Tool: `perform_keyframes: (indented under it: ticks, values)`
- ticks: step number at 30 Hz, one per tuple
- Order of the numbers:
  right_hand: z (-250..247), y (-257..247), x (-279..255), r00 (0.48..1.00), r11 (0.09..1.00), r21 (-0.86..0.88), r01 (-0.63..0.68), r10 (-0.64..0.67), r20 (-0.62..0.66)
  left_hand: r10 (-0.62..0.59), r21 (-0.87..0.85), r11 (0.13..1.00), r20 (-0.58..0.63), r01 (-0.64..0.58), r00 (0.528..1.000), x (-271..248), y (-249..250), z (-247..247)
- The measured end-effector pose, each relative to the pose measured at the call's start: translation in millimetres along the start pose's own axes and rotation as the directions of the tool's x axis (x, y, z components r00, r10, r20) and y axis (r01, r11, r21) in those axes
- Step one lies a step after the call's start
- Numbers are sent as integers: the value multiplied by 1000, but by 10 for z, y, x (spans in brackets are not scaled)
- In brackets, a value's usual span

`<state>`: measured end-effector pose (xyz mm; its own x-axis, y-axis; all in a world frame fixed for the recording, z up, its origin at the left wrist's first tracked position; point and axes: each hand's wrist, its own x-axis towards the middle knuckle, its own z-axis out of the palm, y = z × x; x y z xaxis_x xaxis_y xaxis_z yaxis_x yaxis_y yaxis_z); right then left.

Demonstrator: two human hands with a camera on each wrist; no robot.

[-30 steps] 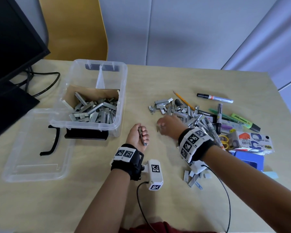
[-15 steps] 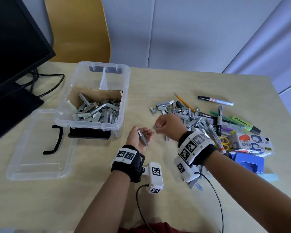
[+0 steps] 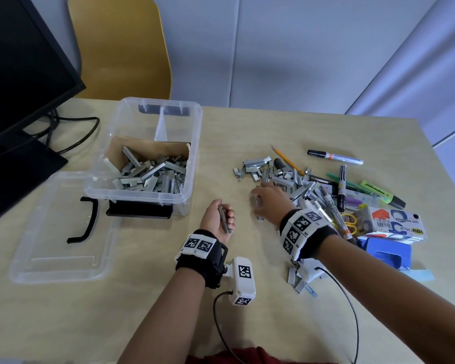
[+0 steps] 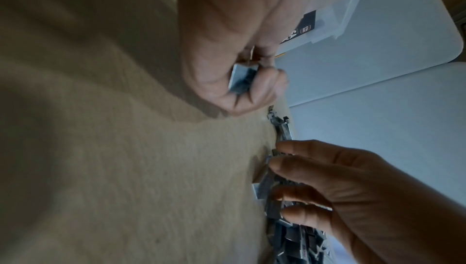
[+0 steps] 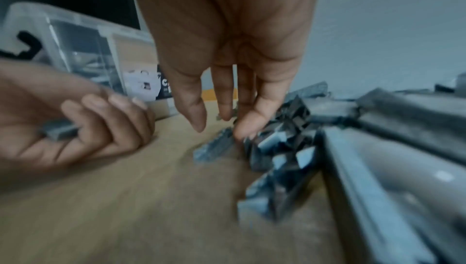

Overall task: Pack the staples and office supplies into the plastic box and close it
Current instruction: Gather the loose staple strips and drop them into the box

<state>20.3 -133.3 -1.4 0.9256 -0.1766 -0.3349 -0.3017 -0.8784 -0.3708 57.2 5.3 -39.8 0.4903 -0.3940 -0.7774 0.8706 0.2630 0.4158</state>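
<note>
My left hand [image 3: 216, 216] rests on the table in front of the clear plastic box [image 3: 195, 132], palm up, its fingers curled round a few staple strips [image 3: 224, 219]. The left wrist view shows the same strips [image 4: 242, 81] held in the fist. My right hand [image 3: 267, 199] is lowered onto the near edge of the loose staple pile [image 3: 289, 177]. Its fingers [image 5: 248, 124] point straight down and touch the staples, gripping nothing. A single strip [image 5: 214, 146] lies just under them. The box holds many staples [image 3: 153, 177].
The box's clear lid [image 3: 58, 258] lies flat at the left, with a black handle piece on it. Markers [image 3: 335, 157], a pencil [image 3: 286, 160], a green highlighter [image 3: 381, 194], scissors, a tape box [image 3: 397, 224] and a blue punch [image 3: 386, 254] lie right of the pile. A monitor [image 3: 24, 74] stands at the far left.
My right hand was raised next to the left hand half a second ago and has dropped back to the pile. My left fingers have curled tighter round the strips.
</note>
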Motion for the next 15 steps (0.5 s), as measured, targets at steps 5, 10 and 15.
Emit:
perform_keyframes:
  ticks: [5, 10, 15]
  values:
    - [73, -33, 45, 997, 1000, 2, -20, 20, -73, 15, -10, 1000, 5, -15, 1000, -39, -6, -24]
    - [51, 26, 30, 995, 994, 74, -75, 79, -55, 17, -2, 1000, -34, -17, 999, -66, -17, -15]
    - [-147, -112, -128, 989, 967, 252, 22, 15, -145, 71, -64, 995, -61, -75, 996, -39, -68, 61]
